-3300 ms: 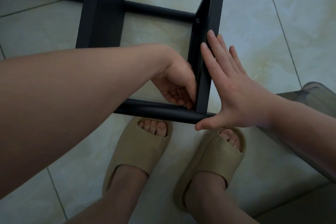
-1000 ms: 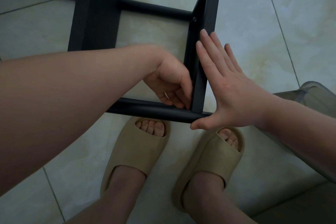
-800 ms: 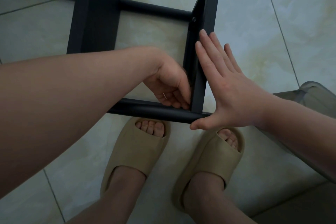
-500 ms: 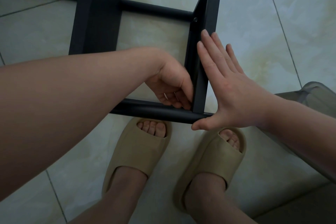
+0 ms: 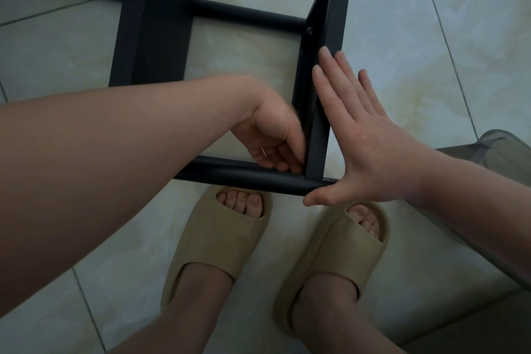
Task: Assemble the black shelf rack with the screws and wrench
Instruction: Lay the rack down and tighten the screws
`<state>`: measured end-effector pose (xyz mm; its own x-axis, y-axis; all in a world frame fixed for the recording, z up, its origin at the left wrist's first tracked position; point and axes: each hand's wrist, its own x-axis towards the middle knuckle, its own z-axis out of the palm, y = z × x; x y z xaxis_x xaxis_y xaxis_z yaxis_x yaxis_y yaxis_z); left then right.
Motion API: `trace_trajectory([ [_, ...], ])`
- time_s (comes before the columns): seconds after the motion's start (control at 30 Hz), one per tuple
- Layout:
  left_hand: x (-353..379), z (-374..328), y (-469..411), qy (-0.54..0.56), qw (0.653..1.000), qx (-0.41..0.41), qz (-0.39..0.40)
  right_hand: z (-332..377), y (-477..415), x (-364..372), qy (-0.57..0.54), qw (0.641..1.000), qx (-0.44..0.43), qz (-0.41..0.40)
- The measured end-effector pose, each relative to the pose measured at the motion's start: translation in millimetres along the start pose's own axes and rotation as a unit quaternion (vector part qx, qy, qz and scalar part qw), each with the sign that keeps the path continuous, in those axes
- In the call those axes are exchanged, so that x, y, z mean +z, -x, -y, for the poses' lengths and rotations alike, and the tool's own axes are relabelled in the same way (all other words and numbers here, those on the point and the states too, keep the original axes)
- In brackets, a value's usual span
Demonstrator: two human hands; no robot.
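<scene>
The black shelf rack [image 5: 155,37] lies on its side on the tiled floor. Its near round tube [image 5: 230,174] meets a flat black end panel [image 5: 333,8] at a corner by my feet. My left hand [image 5: 273,135] reaches inside that corner, its curled fingers pinching a thin silver wrench [image 5: 263,151] against the joint; the tip and any screw there are hidden. My right hand [image 5: 367,146] presses flat on the panel's outer face, with the thumb against the tube's end. A dark screw head [image 5: 309,30] shows at the panel's far joint.
My feet in beige slippers [image 5: 218,247] [image 5: 336,256] stand just in front of the near tube. A grey-green object [image 5: 500,146] sits at the right edge behind my right forearm. Pale floor tiles surround the rack.
My left hand's fingers have shifted slightly at the inside corner, and the silver glint moved with them. My right hand stays flat on the panel. The rack has not moved.
</scene>
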<state>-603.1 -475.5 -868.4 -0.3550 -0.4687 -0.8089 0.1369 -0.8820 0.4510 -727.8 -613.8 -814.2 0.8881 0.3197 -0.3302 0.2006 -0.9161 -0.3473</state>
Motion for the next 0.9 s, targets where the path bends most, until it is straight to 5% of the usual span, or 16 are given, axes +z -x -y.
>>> trace_trajectory([
  [0.9,-0.8,-1.7,2.0,-0.011,1.000,-0.006,0.000,-0.6,-0.4,0.1,-0.005,1.000,-0.001,0.002],
])
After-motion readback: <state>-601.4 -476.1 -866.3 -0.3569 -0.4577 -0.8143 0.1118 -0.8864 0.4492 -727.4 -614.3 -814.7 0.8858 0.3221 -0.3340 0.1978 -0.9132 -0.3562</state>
